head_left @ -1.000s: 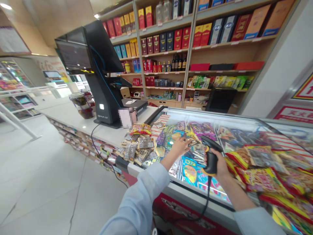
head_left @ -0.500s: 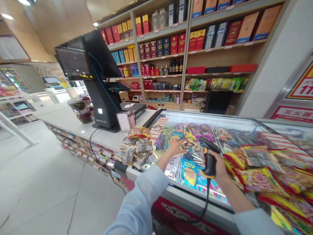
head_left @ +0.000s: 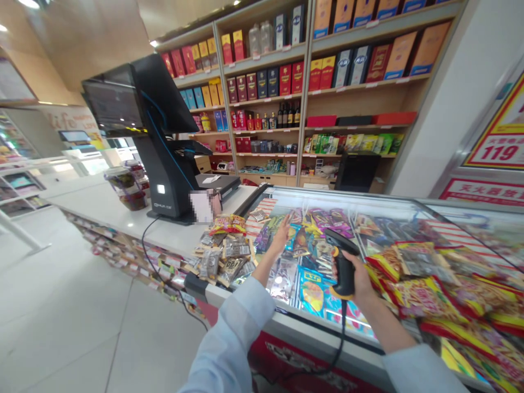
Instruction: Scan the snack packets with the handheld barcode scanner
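Note:
My right hand (head_left: 363, 279) is closed round the grip of a black barcode scanner (head_left: 343, 261) with an orange band, held upright over the glass lid of a chest freezer (head_left: 323, 327). The scanner's cable hangs down over the freezer's front edge. My left hand (head_left: 282, 235) is stretched out flat over the glass, fingers apart and pointing away from me, and I see nothing in it. A small brown packet (head_left: 302, 244) lies just right of it. A heap of small snack packets (head_left: 223, 254) lies to its left, at the counter's end.
A black checkout terminal (head_left: 164, 142) with two screens stands on the white counter (head_left: 102, 202), beside a clear tub (head_left: 123, 188). Red and yellow snack bags (head_left: 442, 295) cover the freezer's right side. Shelves of boxed bottles (head_left: 286, 76) fill the back wall. Tiled floor lies at left.
My left hand let go of the small brown packet it held near the scanner and moved left and away, fingers now spread. The scanner hand barely moved; the view shifted slightly.

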### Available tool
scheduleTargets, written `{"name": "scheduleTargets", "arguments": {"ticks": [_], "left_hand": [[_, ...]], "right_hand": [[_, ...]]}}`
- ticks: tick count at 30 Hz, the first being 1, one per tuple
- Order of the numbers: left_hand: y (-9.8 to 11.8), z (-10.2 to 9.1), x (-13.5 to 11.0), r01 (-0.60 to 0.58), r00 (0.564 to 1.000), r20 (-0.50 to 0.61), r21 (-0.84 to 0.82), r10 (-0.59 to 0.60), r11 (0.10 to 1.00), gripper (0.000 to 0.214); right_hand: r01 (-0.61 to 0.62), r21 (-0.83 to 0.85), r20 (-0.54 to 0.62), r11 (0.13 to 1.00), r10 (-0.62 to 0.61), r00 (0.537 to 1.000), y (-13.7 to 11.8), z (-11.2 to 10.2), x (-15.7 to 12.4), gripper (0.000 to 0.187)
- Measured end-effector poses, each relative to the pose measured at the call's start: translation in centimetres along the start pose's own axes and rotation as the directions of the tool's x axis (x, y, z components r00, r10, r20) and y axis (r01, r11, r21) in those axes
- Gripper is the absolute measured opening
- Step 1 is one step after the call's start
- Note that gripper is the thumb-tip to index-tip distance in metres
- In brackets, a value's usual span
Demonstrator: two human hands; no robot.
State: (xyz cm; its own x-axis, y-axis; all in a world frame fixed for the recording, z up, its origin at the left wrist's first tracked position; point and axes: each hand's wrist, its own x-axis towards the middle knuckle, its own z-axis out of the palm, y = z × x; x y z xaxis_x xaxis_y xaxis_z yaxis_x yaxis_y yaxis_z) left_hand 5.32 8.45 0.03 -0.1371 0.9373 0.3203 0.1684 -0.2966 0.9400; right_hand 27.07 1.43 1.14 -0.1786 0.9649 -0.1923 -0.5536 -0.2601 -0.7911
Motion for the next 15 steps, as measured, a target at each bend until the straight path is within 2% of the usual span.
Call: {"name": "scheduleTargets", "arguments": {"ticks": [2, 4, 10, 15], "left_hand": [[0.1, -0.1, 0.4, 0.036, 0.999, -0.01, -0.256, -0.04, 0.966, 0.053], [0.5, -0.2, 0.4, 0.045, 0.998, -0.021, -0.418, -0.059, 0.907, 0.052], [1.8, -0.5, -0.2, 0.017, 0.998, -0.047, -0.561, -0.052, 0.828, 0.048], [2.1, -0.5, -0.4, 0.011, 0.997, -0.053, -0.58, -0.051, 0.815, 0.054]], "right_hand": [[-0.001, -0.016, 0.037, 1.0, 0.002, 0.999, 0.2, -0.2, 0.1, 0.021], [0.0, -0.019, 0.074, 1.0, 0.001, 0.997, 0.3, -0.2, 0.1, 0.022], [0.051, -0.025, 0.156, 0.998, -0.046, 0.987, 0.2, 0.3, -0.2, 0.022], [0.013, -0.065, 0.131, 0.998, -0.004, 0.991, -0.2, 0.9, -0.9, 0.024]]}}
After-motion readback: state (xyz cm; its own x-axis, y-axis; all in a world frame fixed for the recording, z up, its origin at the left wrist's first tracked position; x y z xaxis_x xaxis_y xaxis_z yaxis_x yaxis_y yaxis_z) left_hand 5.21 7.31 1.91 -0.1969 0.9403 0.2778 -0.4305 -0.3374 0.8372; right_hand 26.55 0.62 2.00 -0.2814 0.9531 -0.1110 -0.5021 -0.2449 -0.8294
